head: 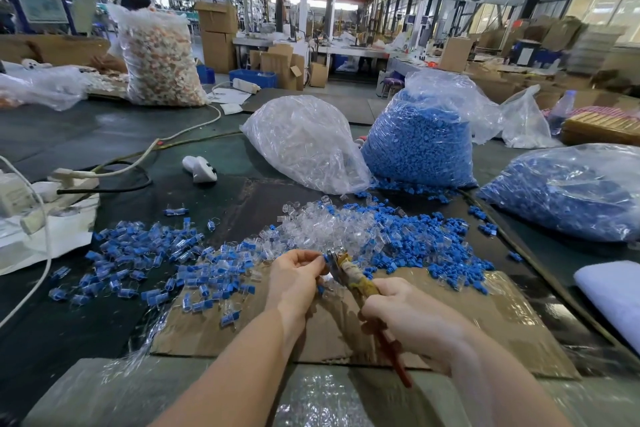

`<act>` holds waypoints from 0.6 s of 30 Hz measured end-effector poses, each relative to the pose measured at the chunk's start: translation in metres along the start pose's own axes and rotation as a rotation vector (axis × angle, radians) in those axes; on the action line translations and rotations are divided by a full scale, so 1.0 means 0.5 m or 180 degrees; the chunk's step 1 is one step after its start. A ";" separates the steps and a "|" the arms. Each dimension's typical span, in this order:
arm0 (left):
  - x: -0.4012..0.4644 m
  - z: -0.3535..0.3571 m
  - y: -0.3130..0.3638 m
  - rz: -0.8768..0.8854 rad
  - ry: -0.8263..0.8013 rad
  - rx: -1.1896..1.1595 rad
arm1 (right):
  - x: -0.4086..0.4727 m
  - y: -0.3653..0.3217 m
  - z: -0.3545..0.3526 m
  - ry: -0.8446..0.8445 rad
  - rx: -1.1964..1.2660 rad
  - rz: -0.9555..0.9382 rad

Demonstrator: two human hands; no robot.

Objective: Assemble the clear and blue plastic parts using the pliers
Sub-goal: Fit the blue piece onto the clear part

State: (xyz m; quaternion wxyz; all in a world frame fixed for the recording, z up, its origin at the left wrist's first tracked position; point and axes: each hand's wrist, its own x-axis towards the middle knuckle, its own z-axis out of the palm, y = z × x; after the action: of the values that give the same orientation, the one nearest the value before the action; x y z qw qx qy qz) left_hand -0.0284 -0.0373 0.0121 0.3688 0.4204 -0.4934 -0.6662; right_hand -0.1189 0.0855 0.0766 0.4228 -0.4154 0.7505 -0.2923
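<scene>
Head view shows the left hand pinching a small blue-and-clear part at its fingertips, held right against the nose of the pliers. Right hand is wrapped round the pliers' handles, whose upper grips look bound in yellowed tape with a red handle end sticking out below the palm; whether the jaws have bitten down yet is too blurred to tell

Loose stock lies just beyond the hands on the cardboard sheet: a heap of clear shells in the middle, loose blue inserts to its right, finished pieces spread to the left

These parts look tiny, light and hard, thin-walled moulded plastic, likely slick and apt to spring away if squeezed off-centre. Best held by the flat sides of the clear shell, fingertips kept back from the jaws, with the pliers pressing squarely on the blue insert. Too much force could crack the clear shell, so a short firm squeeze seems wiser than a hard one
</scene>
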 end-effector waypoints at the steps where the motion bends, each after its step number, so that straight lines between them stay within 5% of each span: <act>1: 0.000 0.000 0.001 -0.0014 0.0010 0.0015 | 0.000 0.000 0.001 -0.0003 0.0077 -0.0021; 18: -0.015 -0.002 0.017 0.0089 0.0099 0.0182 | 0.003 0.008 0.009 0.0216 -0.0223 -0.0414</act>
State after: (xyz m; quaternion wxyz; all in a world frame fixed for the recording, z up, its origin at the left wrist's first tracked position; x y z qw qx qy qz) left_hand -0.0243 -0.0329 0.0216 0.3735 0.4342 -0.5123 -0.6399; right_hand -0.1169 0.0858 0.0705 0.3625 -0.4676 0.7456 -0.3066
